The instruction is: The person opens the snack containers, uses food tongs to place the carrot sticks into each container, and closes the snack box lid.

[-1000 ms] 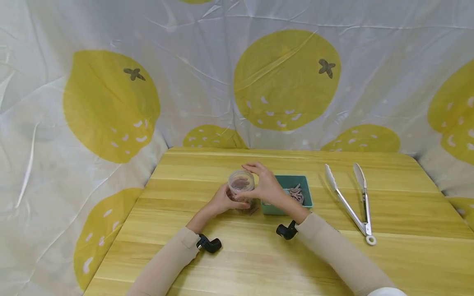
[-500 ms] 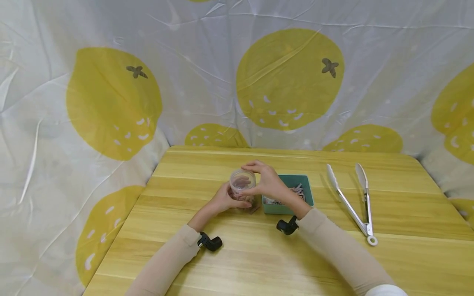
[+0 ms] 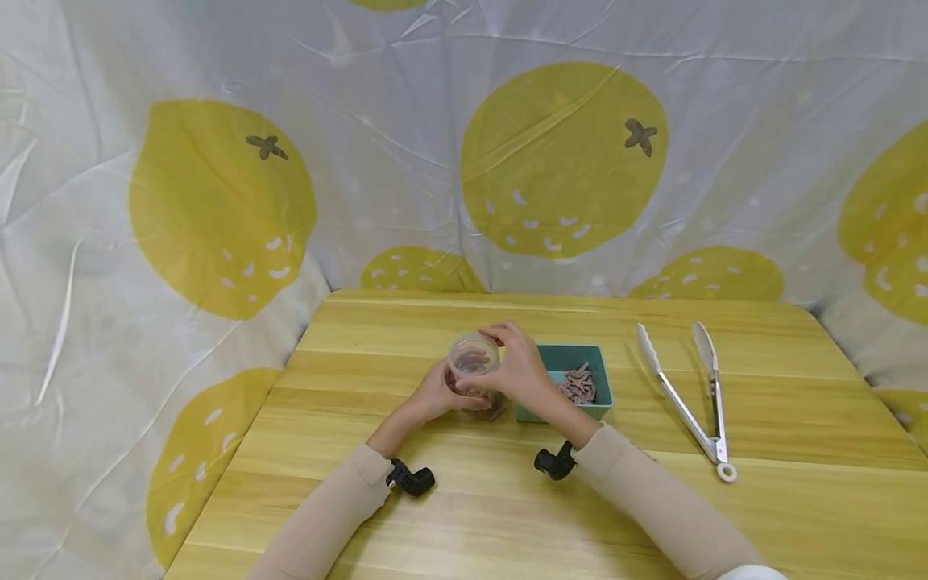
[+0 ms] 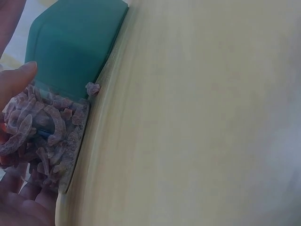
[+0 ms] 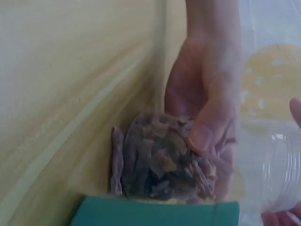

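A clear plastic jar (image 3: 474,359) with brownish-purple dried strips (image 5: 160,162) in its lower part stands upright on the table. My left hand (image 3: 433,393) grips its lower side, the thumb lying across the front. Around the jar's top, my right hand (image 3: 525,372) curls its thumb and fingers at the rim. Only its fingertips (image 5: 296,110) show at the edge of the right wrist view, beside the ridged clear neck. One loose strip (image 5: 116,162) lies on the table against the jar's base. The strips fill roughly the lower half; the upper part is see-through.
A teal rectangular box (image 3: 573,354) holding more strips stands just right of the jar, partly under the right forearm. Metal tongs (image 3: 685,412) with pale tips lie spread farther right on the wooden table (image 3: 464,515). A lemon-print curtain (image 3: 406,161) hangs behind and at the sides.
My right hand has turned slightly around the jar's top, its fingers shifting back and to the right and its wrist inward. The left hand and jar have stayed in place.
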Available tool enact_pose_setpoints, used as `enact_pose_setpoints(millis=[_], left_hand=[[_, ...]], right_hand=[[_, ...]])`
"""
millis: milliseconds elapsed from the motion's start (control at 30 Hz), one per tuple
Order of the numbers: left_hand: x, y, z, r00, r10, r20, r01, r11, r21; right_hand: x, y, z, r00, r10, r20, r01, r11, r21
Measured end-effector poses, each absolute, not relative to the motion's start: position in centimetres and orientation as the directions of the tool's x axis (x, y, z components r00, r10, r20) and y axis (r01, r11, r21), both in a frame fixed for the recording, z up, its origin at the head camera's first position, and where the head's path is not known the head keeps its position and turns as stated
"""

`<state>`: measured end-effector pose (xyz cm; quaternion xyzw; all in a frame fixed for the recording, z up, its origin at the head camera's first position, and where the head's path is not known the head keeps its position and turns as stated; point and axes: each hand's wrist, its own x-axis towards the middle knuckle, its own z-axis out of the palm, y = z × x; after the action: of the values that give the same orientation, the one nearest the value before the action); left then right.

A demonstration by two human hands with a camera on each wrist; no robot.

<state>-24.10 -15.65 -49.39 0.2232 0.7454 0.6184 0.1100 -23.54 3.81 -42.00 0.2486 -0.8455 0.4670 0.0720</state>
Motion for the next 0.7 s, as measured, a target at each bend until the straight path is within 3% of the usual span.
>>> enact_pose_setpoints(millis=[400,533,700], left_hand=[[-24.3,-15.6,-49.5,-0.895,0.433,0.102,0.204,0.196,0.959],[-24.3,-15.6,-49.5,-0.894,0.437,0.099,0.198,0.186,0.962],[-24.2,-15.7,-49.6,-0.886,0.452,0.104,0.194,0.157,0.968]], right_hand=[[-26.0,6.0,-41.2,-0.725,-0.642,0.249,-0.524,0.28,-0.804],[-26.1,5.9,-41.4,-0.716,-0.643,0.273,-0.557,0.29,-0.778],[-25.5,5.2,-41.8,-0.753,-0.564,0.339,-0.579,0.323,-0.749]])
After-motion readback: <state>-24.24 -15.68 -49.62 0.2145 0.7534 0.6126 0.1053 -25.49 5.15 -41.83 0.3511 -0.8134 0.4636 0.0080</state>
